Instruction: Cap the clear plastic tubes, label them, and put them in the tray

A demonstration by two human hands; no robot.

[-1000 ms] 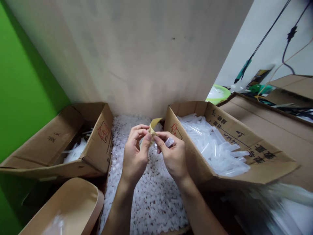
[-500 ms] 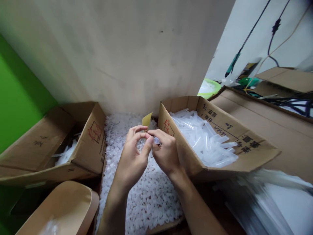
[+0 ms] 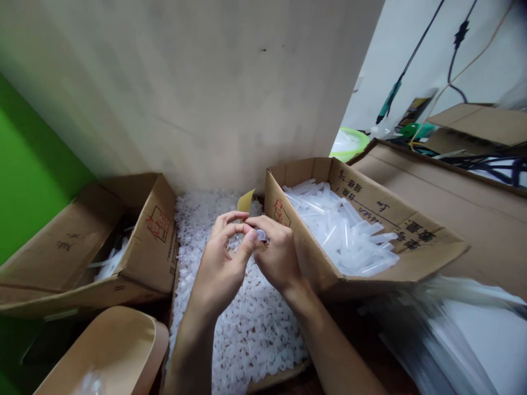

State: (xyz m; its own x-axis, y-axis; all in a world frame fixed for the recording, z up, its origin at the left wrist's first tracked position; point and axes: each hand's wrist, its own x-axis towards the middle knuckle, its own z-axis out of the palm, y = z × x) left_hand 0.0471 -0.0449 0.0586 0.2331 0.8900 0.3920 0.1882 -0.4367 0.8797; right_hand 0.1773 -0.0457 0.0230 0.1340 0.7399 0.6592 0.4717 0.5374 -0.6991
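Nearest, the right hand [image 3: 278, 255] has its fingers curled closed around a clear tube [image 3: 262, 235], whose one end shows at the thumb side of this grip. Just beside it, thumb and forefinger of the left hand [image 3: 224, 263] almost meet; what they pinch, I cannot tell. A yellow strip [image 3: 246, 202] stands upward, slightly bent, just beyond the fingertips, its lower end hidden behind them. Under the hands, small white pieces [image 3: 255, 323] lie spread. On the right, a cardboard box [image 3: 432, 247] holds translucent tubes [image 3: 343, 233]; behind rises a pale panel [image 3: 230, 99].
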